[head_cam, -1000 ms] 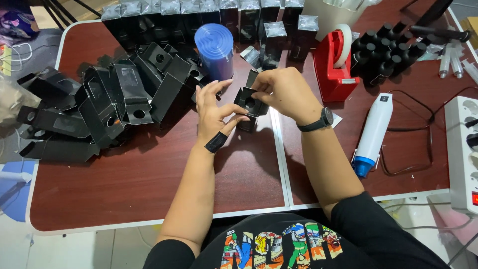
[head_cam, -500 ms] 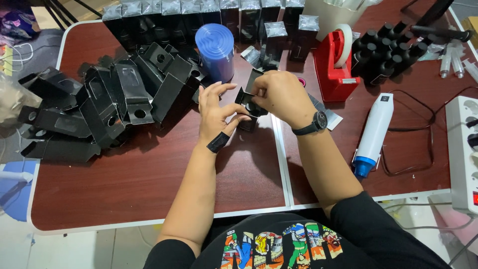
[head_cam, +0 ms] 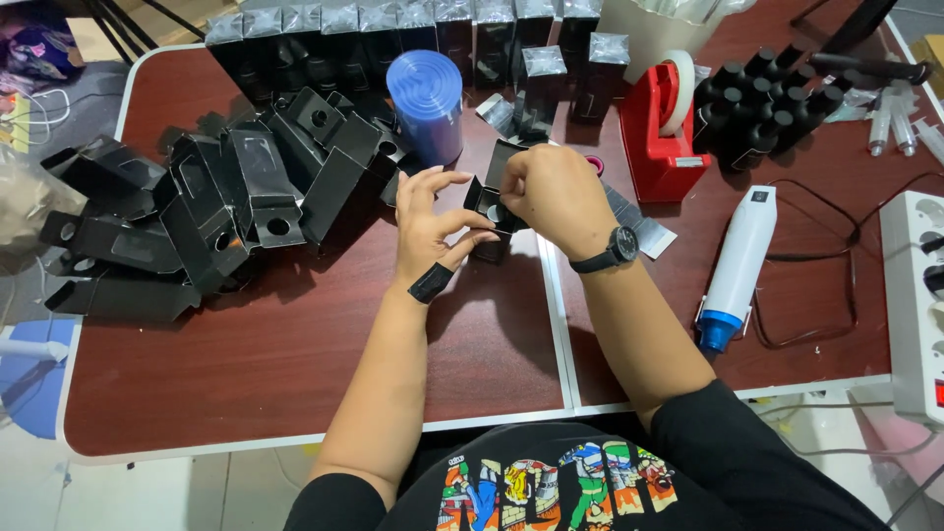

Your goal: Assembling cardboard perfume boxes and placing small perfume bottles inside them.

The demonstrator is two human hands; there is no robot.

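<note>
Centrally, small black box (head_cam: 489, 208), both hands' grip, red-brown table (head_cam: 295, 344)

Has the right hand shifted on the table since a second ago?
No, hardly: the right hand still sits left of the red tape dispenser, pinching the small black box with the left hand.

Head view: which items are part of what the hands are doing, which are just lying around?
In use:
left hand
right hand
small black box, held by both

Lying about:
pile of black boxes
blue roll
red tape dispenser
white heat gun
black bottles
power strip
</note>
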